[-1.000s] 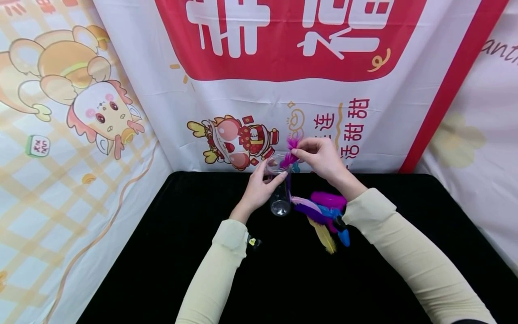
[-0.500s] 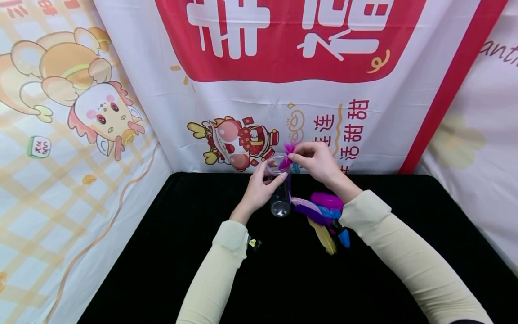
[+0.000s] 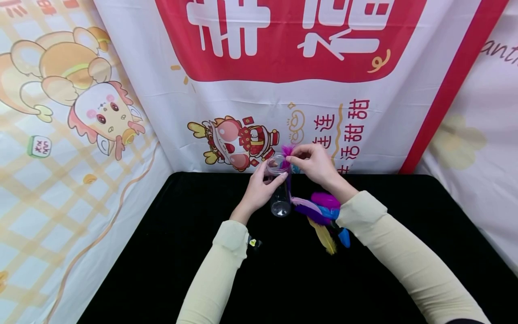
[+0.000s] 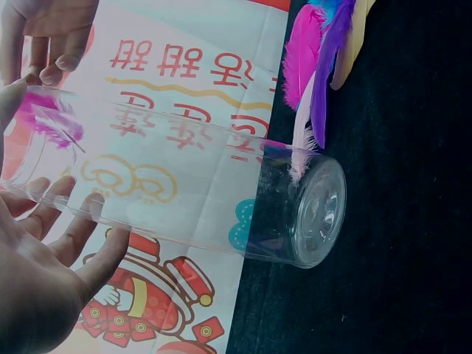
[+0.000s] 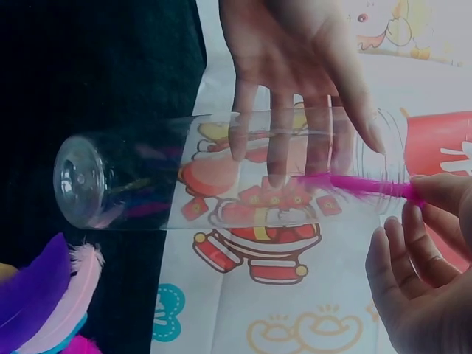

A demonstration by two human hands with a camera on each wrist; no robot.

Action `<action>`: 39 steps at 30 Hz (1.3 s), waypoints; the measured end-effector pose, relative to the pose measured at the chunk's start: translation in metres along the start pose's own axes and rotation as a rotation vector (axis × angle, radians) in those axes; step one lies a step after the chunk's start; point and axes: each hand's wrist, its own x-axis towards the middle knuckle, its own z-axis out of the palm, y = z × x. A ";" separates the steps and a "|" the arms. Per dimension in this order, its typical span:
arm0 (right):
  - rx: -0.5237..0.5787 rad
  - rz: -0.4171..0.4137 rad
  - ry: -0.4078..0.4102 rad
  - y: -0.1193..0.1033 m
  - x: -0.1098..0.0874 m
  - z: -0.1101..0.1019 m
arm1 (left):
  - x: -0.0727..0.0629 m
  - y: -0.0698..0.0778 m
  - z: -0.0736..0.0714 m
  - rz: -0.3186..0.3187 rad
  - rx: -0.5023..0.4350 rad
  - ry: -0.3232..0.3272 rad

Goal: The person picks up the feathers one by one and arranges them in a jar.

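My left hand (image 3: 259, 185) grips a clear plastic jar (image 3: 280, 198) near its open mouth, thumb on one side and fingers round the other. The jar is upright, with its bottom toward the black tabletop. At the mouth, my right hand (image 3: 315, 164) pinches a magenta feather (image 5: 346, 184) between thumb and fingertips. Part of that feather lies inside the jar's neck, as the right wrist view shows; the pinched end stays outside. Through the wall, the rest of the jar looks empty. Beside the jar lies a loose bunch of feathers, with a purple feather (image 3: 311, 215) nearest.
The bunch on the black table (image 3: 202, 270) includes a yellow feather (image 3: 323, 236), a magenta feather (image 3: 325, 200), a pale pink feather (image 4: 302, 133) and blue ones, partly hidden by the right sleeve (image 3: 364, 216). A printed cloth backdrop (image 3: 251, 99) stands close behind the jar.
The right hand has moved down and left toward the jar's mouth, bringing the magenta feather lower into the neck. The left hand and jar stay in place.
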 end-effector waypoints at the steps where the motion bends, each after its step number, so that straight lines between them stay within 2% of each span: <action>1: -0.002 0.004 0.000 0.000 0.000 0.001 | 0.000 0.000 0.000 0.002 0.000 0.000; 9: -0.007 0.034 -0.018 0.003 0.001 0.007 | 0.001 -0.001 0.001 -0.001 0.001 0.003; 21: 0.026 0.054 -0.070 0.004 -0.001 0.005 | 0.002 -0.003 0.000 -0.017 0.002 -0.013; 32: -0.013 0.014 -0.072 0.001 -0.006 -0.005 | 0.004 -0.002 -0.001 -0.017 0.001 -0.012; 39: -0.025 0.030 -0.110 0.002 -0.011 -0.016 | 0.004 -0.005 0.000 -0.019 0.006 -0.014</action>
